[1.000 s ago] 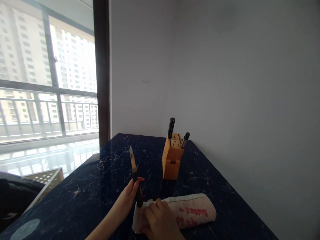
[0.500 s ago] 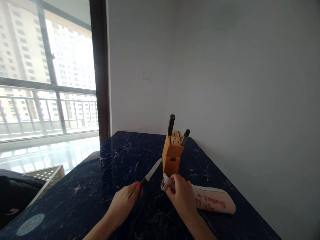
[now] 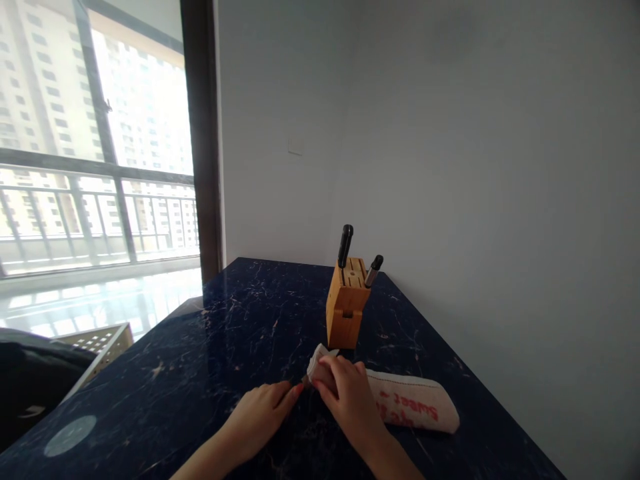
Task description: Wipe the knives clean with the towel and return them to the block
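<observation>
Slippage of the white cloth (image 3: 320, 367) pinched narrowly in the right hand (image 3: 350, 400) could bare the hidden blade of the kitchen knife (image 3: 304, 380) to those fingers, while the left hand (image 3: 260, 417) curls closed on its barely visible handle above the dark marble countertop (image 3: 200, 373).

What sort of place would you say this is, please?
Probably a kitchen in an apartment: a wooden knife block stands on a dark marble counter, with tower blocks outside the window.
</observation>
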{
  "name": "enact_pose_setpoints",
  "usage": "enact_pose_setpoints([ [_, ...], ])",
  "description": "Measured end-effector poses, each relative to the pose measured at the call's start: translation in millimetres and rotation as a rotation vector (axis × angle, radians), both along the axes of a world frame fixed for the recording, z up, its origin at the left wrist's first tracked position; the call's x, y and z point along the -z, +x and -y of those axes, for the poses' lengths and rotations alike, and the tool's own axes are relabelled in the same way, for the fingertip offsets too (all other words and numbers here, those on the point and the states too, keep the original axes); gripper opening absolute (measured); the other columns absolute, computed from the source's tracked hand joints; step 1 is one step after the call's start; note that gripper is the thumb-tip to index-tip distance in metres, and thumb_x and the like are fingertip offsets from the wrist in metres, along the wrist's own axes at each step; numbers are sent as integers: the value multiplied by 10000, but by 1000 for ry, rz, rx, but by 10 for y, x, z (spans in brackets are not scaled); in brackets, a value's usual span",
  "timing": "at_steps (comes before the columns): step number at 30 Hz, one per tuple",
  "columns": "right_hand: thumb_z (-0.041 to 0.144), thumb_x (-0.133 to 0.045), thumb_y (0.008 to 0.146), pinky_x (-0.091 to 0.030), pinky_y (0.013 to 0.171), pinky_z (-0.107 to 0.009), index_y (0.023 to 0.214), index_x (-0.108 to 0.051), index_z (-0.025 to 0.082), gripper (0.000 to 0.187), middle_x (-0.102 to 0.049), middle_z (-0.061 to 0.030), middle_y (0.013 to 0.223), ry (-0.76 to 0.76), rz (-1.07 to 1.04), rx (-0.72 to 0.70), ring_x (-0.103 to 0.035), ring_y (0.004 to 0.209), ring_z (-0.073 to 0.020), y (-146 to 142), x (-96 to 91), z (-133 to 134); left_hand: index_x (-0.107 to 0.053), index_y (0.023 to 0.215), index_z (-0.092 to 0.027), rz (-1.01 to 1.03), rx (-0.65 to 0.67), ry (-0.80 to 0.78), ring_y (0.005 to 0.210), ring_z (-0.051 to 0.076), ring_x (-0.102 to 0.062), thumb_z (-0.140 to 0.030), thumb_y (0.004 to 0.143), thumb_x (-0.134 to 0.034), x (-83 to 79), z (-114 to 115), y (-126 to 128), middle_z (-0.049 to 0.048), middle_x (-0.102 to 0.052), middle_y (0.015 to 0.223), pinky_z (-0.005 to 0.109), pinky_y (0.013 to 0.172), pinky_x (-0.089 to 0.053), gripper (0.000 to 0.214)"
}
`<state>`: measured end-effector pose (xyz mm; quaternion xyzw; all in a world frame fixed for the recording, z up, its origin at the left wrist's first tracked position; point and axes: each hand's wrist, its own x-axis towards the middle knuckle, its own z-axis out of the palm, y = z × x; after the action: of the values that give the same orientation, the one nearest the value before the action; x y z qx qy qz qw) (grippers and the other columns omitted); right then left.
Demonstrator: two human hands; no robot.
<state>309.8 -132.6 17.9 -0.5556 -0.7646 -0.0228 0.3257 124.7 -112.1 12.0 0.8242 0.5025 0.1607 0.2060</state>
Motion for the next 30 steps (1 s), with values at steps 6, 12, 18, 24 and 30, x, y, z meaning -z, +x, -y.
enact_pose_setpoints([
  [6, 153, -541, 781, -303, 772, -290, 937, -541, 271, 196, -605, 39, 916, -100, 48, -79, -535, 857, -148, -95, 53, 32, -620, 826, -215, -149, 37, 76, 776, 209, -624, -423, 866, -330, 73, -4, -15, 43, -679, 795, 262, 642, -372, 359],
  [12, 133, -505, 781, -292, 729, -302, 903, -561, 258, 184, -604, 15, 876, -73, 148, 52, -528, 835, -169, -88, 3, 26, -625, 824, -210, -201, 56, 86, 750, 217, -631, -395, 847, -355, 63, 10, -10, 55, -680, 781, 268, 620, -382, 328],
  [18, 95, -494, 759, -277, 771, -297, 833, -544, 253, 181, -592, 43, 856, -104, 44, -71, -524, 828, -142, -141, 32, 70, -632, 861, -214, -234, 30, 108, 785, 228, -627, -373, 837, -360, 93, 36, 17, 64, -680, 811, 287, 655, -398, 315],
  [24, 80, -474, 749, -263, 752, -296, 775, -533, 232, 165, -599, 37, 820, -129, 79, -81, -529, 813, -137, -128, -6, 106, -628, 824, -206, -250, 19, 117, 760, 233, -629, -352, 828, -370, 89, 29, 18, 68, -678, 781, 290, 640, -398, 296],
  [30, 73, -465, 767, -269, 736, -291, 810, -545, 240, 191, -599, 26, 843, -119, 39, -28, -529, 804, -141, -178, 6, 96, -607, 867, -205, -307, 57, 183, 711, 248, -629, -350, 853, -316, 89, 65, 38, 75, -672, 766, 320, 613, -413, 326],
])
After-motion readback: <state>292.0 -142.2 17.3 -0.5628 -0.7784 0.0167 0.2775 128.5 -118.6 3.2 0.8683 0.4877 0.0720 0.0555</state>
